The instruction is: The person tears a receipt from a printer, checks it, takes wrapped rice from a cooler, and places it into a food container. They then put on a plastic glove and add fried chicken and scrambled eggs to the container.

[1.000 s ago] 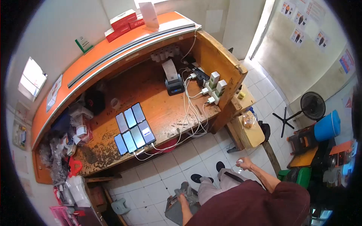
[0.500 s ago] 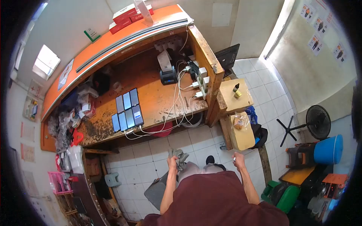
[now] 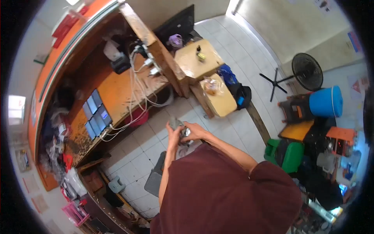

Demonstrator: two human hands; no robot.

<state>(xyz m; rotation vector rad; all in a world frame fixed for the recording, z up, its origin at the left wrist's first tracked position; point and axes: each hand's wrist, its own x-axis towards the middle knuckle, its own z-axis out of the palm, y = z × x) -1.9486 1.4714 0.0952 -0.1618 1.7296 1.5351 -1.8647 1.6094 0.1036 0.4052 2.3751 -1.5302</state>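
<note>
A crumpled grey cloth [image 3: 176, 123] is bunched in front of my body, over the tiled floor. My left hand [image 3: 172, 137] is closed around it. My right hand [image 3: 197, 132] meets it from the right, its fingers curled on a small whitish, shiny object [image 3: 187, 132] against the cloth. Blur hides what that object is. Beyond my hands, several smartphones [image 3: 96, 114] lie in two rows on the worn wooden desk [image 3: 132, 93], and white charging cables [image 3: 134, 82] run near them.
A black receipt printer [image 3: 120, 64] stands on the desk. Right of the desk are a pale side table [image 3: 191, 64] and a stool [image 3: 223, 103] bearing a bagged snack [image 3: 213, 86]. Farther right stand a black fan [image 3: 307, 72], a blue bucket [image 3: 326, 102] and a green chair [image 3: 290, 156].
My right hand has come in from the right side to meet my left hand at the cloth. The camera view has turned to the right.
</note>
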